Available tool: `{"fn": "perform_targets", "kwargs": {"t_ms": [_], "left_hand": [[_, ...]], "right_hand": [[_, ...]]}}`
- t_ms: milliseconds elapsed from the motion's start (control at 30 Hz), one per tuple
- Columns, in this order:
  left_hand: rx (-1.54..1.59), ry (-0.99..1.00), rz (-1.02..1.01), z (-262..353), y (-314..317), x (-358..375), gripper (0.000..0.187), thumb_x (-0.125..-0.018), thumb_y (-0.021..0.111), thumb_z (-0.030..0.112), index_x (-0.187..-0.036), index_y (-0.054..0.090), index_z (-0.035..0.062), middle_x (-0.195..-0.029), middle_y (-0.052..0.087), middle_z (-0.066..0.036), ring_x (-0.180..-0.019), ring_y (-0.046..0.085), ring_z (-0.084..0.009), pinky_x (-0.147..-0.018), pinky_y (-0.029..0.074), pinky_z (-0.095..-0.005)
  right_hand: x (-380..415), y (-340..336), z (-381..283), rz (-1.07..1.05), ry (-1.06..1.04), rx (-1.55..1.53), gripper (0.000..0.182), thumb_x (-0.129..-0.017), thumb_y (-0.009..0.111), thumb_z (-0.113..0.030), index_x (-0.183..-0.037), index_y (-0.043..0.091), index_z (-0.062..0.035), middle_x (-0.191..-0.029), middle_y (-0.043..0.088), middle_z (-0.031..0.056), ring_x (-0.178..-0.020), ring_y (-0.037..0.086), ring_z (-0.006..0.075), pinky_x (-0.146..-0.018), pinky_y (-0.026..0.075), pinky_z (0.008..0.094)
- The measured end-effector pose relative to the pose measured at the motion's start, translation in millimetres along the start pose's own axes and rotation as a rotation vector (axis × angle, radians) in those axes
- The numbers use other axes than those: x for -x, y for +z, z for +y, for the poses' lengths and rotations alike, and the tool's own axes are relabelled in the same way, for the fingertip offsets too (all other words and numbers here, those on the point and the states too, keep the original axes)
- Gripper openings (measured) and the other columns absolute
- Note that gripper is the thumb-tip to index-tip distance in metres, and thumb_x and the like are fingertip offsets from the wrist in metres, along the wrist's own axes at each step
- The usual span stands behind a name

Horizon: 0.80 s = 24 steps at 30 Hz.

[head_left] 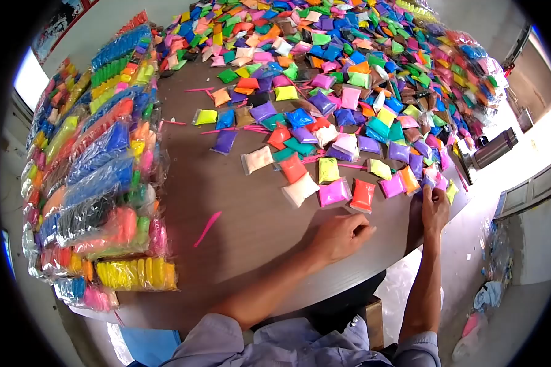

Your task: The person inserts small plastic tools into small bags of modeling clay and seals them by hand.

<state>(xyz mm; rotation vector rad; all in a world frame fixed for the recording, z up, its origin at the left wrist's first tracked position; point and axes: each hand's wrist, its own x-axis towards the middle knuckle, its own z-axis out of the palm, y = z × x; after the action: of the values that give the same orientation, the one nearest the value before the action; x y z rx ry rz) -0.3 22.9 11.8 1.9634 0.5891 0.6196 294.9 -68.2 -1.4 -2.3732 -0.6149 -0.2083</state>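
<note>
"Why is the left hand (341, 237), grip curled closed, just below the red packet (362, 196)?"
"Idle, perhaps. Right of that packet, the right hand (434, 209) meets pale packets (442, 183), maybe steadying them; whether it's pinching, I can't tell."

The red packet (362, 196), a small, filled, clear-edged bag, lies flat and slightly tilted, its clear edge toward the near side. Just left of it lies 1 magenta packet (334, 192), plump and smooth; farther left, 1 cream packet (299, 190) sits at a slant. Beyond the red packet to the left is 1 upright-set yellow packet (328, 170). To its right lie 1 pink packet (392, 186) and 1 orange packet (408, 180), side by side. Farther right, 1 lilac packet (431, 176) is partly hidden, with 1 yellow-green packet (451, 191) just beside it.
</note>
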Motion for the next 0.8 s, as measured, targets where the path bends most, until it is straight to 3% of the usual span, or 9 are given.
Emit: {"fn": "perform_targets", "kwargs": {"t_ms": [67,233,300,367,433,500,567,633,800], "left_hand": [[0.083,-0.014,-0.008,1,0,0,0.026,-0.101,0.073,0.029,-0.094,0.070,0.0034,-0.081,0.073,-0.018,-0.076,0.073,-0.0381,-0.065,0.053,-0.0475],[0.163,0.018,0.036,-16,14,0,0.030,-0.101,0.073,0.030,-0.092,0.067,0.0020,-0.078,0.071,-0.017,-0.073,0.071,-0.0379,-0.064,0.052,-0.0464],[0.213,0.024,0.052,-17,16,0,0.031,-0.101,0.073,0.031,-0.093,0.066,0.0017,-0.077,0.071,-0.017,-0.073,0.070,-0.0379,-0.064,0.052,-0.0463],[0.244,-0.011,0.090,-10,12,0,0.034,-0.103,0.072,0.034,-0.096,0.064,0.0013,-0.081,0.070,-0.018,-0.074,0.069,-0.0377,-0.064,0.050,-0.0466],[0.225,0.033,0.113,4,1,2,0.032,-0.102,0.074,0.032,-0.098,0.068,0.0015,-0.081,0.070,-0.015,-0.074,0.069,-0.0315,-0.064,0.051,-0.0429],[0.211,0.077,0.132,6,-6,2,0.030,-0.101,0.075,0.031,-0.100,0.071,0.0016,-0.081,0.071,-0.013,-0.074,0.069,-0.0253,-0.065,0.051,-0.0392],[0.031,0.102,0.093,1,-7,1,0.032,-0.103,0.072,0.033,-0.097,0.071,0.0010,-0.083,0.070,-0.017,-0.074,0.068,-0.0321,-0.067,0.051,-0.0423],[0.189,0.080,0.128,-6,4,0,0.032,-0.103,0.071,0.031,-0.092,0.071,0.0009,-0.083,0.069,-0.020,-0.076,0.068,-0.0368,-0.069,0.052,-0.0444],[0.043,0.055,0.148,3,-4,3,0.026,-0.101,0.073,0.028,-0.093,0.074,0.0032,-0.081,0.070,-0.017,-0.077,0.070,-0.0353,-0.068,0.054,-0.0441]], "right_hand": [[-5,2,6,-0.093,0.016,0.083,0.042,-0.098,0.075,-0.036,-0.108,0.074,0.0052,-0.097,0.076,0.0184,-0.089,0.073,0.0319,-0.083,0.054,0.0417],[28,2,24,0.068,0.020,-0.659,0.023,-0.100,0.076,-0.021,-0.106,0.071,0.0002,-0.094,0.069,0.0029,-0.084,0.061,0.0121,-0.077,0.049,0.0294],[62,-13,3,-0.031,0.090,-0.753,0.016,-0.101,0.074,-0.015,-0.108,0.071,-0.0014,-0.099,0.071,0.0022,-0.085,0.061,0.0100,-0.078,0.049,0.0258],[102,-22,-26,-0.210,0.078,-0.914,0.015,-0.102,0.075,-0.022,-0.104,0.069,-0.0074,-0.090,0.066,-0.0027,-0.077,0.058,0.0063,-0.066,0.043,0.0227],[133,-23,-43,-0.364,0.063,-1.112,0.019,-0.102,0.074,-0.010,-0.119,0.069,-0.0011,-0.109,0.074,0.0042,-0.096,0.068,0.0110,-0.087,0.054,0.0270],[152,-18,-55,-0.522,0.058,-1.117,0.028,-0.099,0.077,-0.006,-0.123,0.065,-0.0007,-0.113,0.072,0.0049,-0.099,0.068,0.0121,-0.090,0.055,0.0282],[162,-13,-52,-0.593,-0.046,-0.932,0.030,-0.097,0.079,-0.005,-0.123,0.064,-0.0009,-0.108,0.070,0.0031,-0.097,0.066,0.0113,-0.089,0.054,0.0278],[166,-16,-58,-0.578,-0.074,-0.977,0.028,-0.101,0.077,-0.012,-0.124,0.066,-0.0012,-0.101,0.067,0.0000,-0.091,0.062,0.0092,-0.082,0.051,0.0254],[164,-25,-65,-0.672,0.207,-0.981,0.029,-0.109,0.063,-0.023,-0.125,0.068,-0.0004,-0.091,0.064,-0.0020,-0.077,0.054,0.0051,-0.065,0.040,0.0209]]}}
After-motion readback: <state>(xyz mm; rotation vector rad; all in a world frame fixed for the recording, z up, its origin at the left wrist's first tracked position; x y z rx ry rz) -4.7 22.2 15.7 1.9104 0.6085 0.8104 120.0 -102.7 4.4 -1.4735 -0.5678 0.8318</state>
